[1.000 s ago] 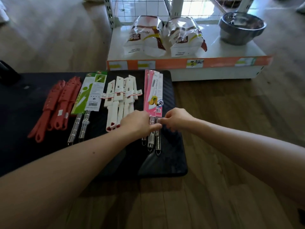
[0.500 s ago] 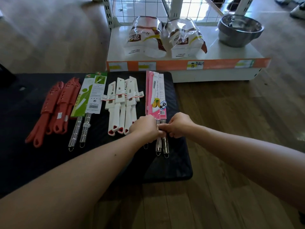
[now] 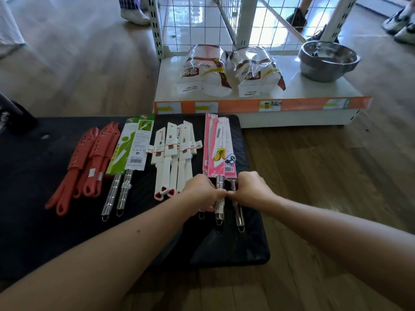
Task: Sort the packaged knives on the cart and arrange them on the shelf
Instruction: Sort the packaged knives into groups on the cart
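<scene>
Packaged knives lie in four groups on the black cart top (image 3: 33, 232): red sheathed knives (image 3: 87, 162) at the left, green-carded knives (image 3: 132, 149), white-handled knives (image 3: 173, 153), and pink-carded knives (image 3: 219, 149) at the right. My left hand (image 3: 201, 194) and my right hand (image 3: 251, 189) meet over the steel handles of the pink-carded knives, fingers closed around them. The handle ends stick out below both hands. The white shelf base (image 3: 292, 86) with its orange price strip stands just beyond the cart.
Two plastic-wrapped bags (image 3: 229, 72) and a steel bowl (image 3: 327, 60) sit on the shelf base. A wire grid panel and white uprights rise behind. Other people's feet stand at the top edge. Wooden floor lies to the right of the cart.
Both hands have stayed together on the pink-carded knives' handles and pulled them slightly toward me. The view has tilted up, showing more of the shelf and floor behind.
</scene>
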The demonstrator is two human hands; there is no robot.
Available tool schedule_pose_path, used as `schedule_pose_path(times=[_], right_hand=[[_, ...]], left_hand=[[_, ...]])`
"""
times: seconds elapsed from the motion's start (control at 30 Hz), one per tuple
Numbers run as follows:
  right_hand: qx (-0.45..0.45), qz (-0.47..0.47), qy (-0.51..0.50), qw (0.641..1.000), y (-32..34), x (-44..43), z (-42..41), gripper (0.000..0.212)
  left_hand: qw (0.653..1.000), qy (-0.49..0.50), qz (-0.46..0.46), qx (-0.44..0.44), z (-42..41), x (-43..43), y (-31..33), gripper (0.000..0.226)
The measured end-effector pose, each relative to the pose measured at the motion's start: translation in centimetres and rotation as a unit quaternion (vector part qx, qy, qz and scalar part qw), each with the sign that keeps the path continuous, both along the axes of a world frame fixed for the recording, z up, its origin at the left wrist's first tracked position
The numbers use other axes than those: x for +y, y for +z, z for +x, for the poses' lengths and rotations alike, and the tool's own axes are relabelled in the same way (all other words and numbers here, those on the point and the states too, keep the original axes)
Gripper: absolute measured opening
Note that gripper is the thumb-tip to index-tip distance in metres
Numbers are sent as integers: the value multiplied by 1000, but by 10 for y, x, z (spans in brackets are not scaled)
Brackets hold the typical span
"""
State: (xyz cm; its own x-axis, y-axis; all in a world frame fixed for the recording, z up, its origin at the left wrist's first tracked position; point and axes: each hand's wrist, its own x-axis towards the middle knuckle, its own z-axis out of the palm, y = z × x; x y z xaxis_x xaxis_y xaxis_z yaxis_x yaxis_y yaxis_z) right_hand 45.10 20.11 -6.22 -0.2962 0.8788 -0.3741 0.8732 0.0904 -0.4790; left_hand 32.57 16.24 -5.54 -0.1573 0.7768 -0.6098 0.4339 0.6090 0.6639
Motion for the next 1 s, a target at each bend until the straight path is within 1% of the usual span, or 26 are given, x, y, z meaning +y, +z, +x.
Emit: schedule_pose_path(times=[0.1, 0.17, 0.23, 0.37, 0.43, 0.73, 0.83, 1.0], right_hand=[[14, -16, -25, 999, -1, -1, 0, 30], [37, -41, -61, 997, -2, -2, 2, 26], [59, -67, -88, 992, -3, -3, 4, 22], [71, -88, -104, 988, -2, -2, 5, 19], [65, -83, -101, 989, -2, -2, 5, 21], [88, -102, -107, 985, -3, -1, 7, 21], [98, -110, -109, 983, 1, -1, 9, 19], [114, -98, -134, 980, 8, -5, 12, 19]], left_hand=[[1000, 0, 2, 27, -4, -1, -3, 19], [1000, 11, -1, 16, -8, -1, -4, 18], [1000, -6, -2, 18, -8, -1, -3, 17], [987, -97, 33, 127, 5, 0, -5, 22], [981, -111, 43, 152, 10, 3, -7, 27], [974, -81, 50, 206, 16, 6, -10, 34], [981, -61, 30, 184, 17, 7, -7, 30], [998, 27, 8, 62, 10, 0, -2, 33]])
